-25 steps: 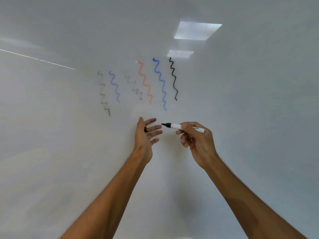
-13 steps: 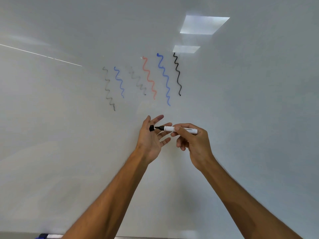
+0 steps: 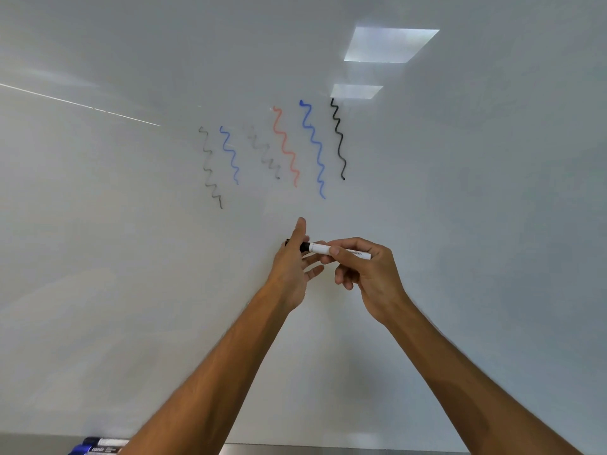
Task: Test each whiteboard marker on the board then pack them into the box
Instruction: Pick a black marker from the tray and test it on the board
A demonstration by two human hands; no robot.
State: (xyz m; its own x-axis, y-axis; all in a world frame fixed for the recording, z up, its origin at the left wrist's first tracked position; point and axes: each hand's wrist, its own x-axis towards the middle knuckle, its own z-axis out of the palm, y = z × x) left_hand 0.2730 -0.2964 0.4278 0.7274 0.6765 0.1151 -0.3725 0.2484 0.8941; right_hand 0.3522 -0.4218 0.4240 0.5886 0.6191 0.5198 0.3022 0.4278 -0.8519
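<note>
1. Currently, the marker [image 3: 338, 251] is held level just below the row of wavy test lines [image 3: 338, 139] on the whiteboard [image 3: 131, 257].
2. Its white barrel is pinched near mid-length by the thumb and curled fingers of the right hand [image 3: 371, 277].
3. The black cap [image 3: 305, 247] is met at the marker's tip end by the left hand [image 3: 292, 267]. It appears to be pinched between thumb and forefinger, though much of it is hidden behind the hand, and the other fingers are loosely spread.
4. Capping is judged to be the step in hand, and packing is not yet done. No box is seen.
5. The marker is judged light, stiff and smooth. It is best gripped mid-barrel, with the cap pushed straight along its axis so the felt tip is spared.
6. Spare markers [image 3: 98, 446] are seen lying far below the row, to its left.
</note>
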